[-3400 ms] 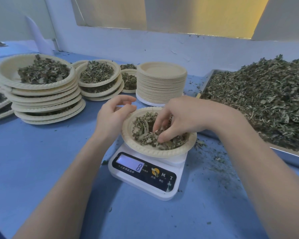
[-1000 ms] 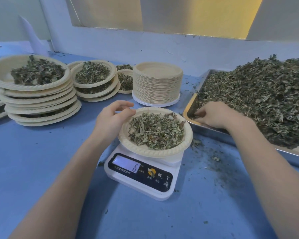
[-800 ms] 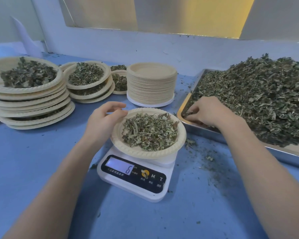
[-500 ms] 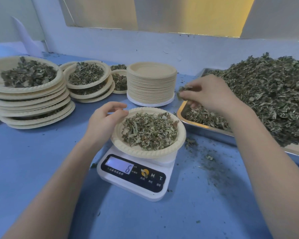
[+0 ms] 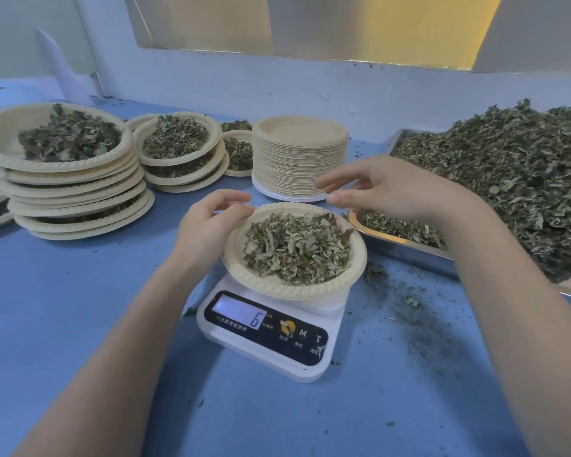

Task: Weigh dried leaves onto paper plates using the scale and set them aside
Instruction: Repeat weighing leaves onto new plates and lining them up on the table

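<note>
Since half a second ago your right hand [image 5: 406, 192] has come away from the metal tray of loose dried leaves [image 5: 521, 179] and now hangs over the far rim of the cream paper plate with the fluted edge [image 5: 294, 288], its fingers [image 5: 333, 183] spread and lightly bent. Whether a pinch of leaf is still between them I cannot tell; none shows. Your left hand [image 5: 208, 225] has not shifted: its thumb and fingers curl over the plate's near-left rim and steady it.

The plate sits on the white digital kitchen scale [image 5: 271, 334] in the middle of the blue bench [image 5: 80, 308], and the display reads 6. A mound of pale green dried leaves [image 5: 294, 249] fills its well.

Expect this load to be very light and loose. The leaves are brittle flakes that will slide or blow off if you tilt or jerk the plate, and crumbs already lie scattered on the bench to the right. The plate itself is thin and will likely flex under a one-sided grip, so take it by opposite rims with both hands and keep it level. The filled stacks of leaf-laden plates [image 5: 73, 179] at your left look like where it goes; the stack of unused paper plates [image 5: 300, 159] stands just behind the scale.
</note>
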